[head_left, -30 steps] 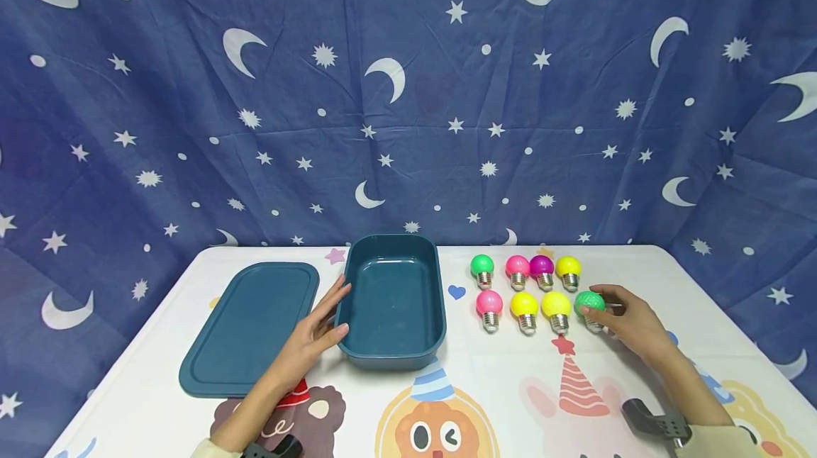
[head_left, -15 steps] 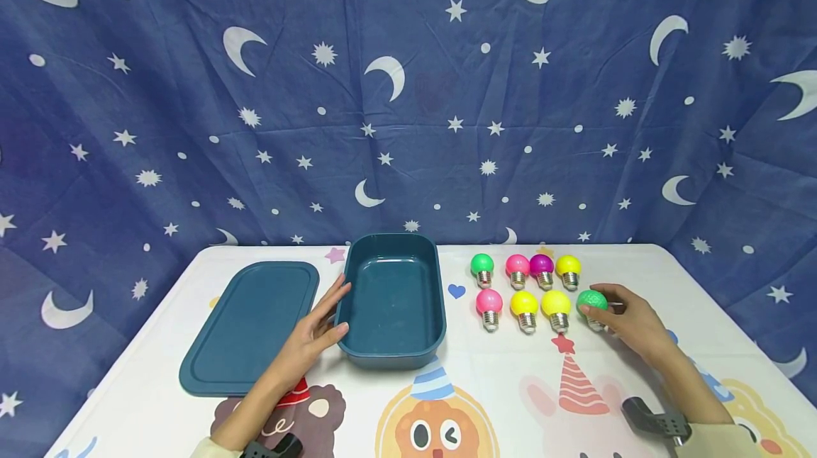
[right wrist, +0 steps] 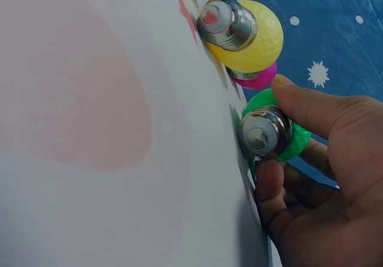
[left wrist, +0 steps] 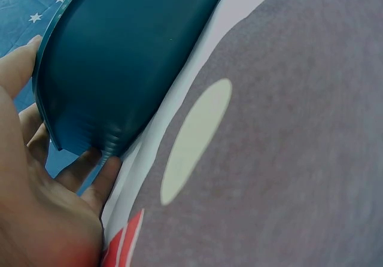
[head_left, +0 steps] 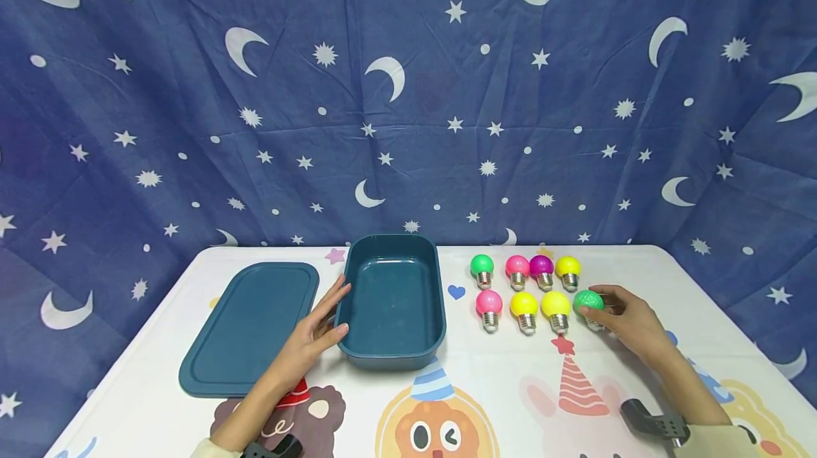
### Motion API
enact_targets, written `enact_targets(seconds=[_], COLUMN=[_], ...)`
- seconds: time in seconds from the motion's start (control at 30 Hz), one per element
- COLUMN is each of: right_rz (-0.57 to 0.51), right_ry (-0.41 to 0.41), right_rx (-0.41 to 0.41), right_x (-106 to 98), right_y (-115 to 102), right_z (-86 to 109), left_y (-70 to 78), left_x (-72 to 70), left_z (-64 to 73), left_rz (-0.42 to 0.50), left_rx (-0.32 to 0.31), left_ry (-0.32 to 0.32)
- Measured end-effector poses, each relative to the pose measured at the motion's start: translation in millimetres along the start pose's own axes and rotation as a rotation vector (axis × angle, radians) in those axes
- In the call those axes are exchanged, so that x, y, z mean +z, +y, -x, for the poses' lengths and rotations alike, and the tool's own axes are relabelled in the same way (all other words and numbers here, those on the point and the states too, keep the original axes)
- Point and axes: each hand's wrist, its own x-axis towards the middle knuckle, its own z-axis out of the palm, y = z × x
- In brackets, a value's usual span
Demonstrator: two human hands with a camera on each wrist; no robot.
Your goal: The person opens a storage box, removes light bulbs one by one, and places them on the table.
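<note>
My right hand (head_left: 628,320) pinches a green light bulb (head_left: 588,300) at the right end of the front row of bulbs. In the right wrist view its metal screw base (right wrist: 261,134) faces the camera, and the thumb lies against the green globe. My left hand (head_left: 310,339) rests with extended fingers against the left side of a deep dark-teal box (head_left: 392,302). The left wrist view shows the thumb near the box's rim and the other fingers along its wall (left wrist: 119,57). Beside the green bulb lies a yellow bulb (head_left: 556,306).
Another yellow bulb (head_left: 524,308) and a pink one (head_left: 488,305) continue the front row. Behind lie green (head_left: 481,266), pink (head_left: 518,268), purple (head_left: 542,268) and yellow (head_left: 568,269) bulbs. A flat teal lid (head_left: 249,323) lies left of the box. A starry blue curtain (head_left: 408,110) hangs behind the table.
The green bulb in my right hand has shifted a touch right, then back left. My left hand and the box have stayed in place.
</note>
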Motion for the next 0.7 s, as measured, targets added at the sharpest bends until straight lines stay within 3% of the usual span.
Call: enact_targets(seconds=[0.7], right_rz=[-0.014], right_ry=[0.002], right_rx=[-0.024], right_x=[3.9], right_y=[0.5], right_z=[-1.0], left_y=[-1.4], left_x=[-0.4], left_z=[0.1], left_rz=[0.004], left_rx=[-0.005], left_ry=[0.002])
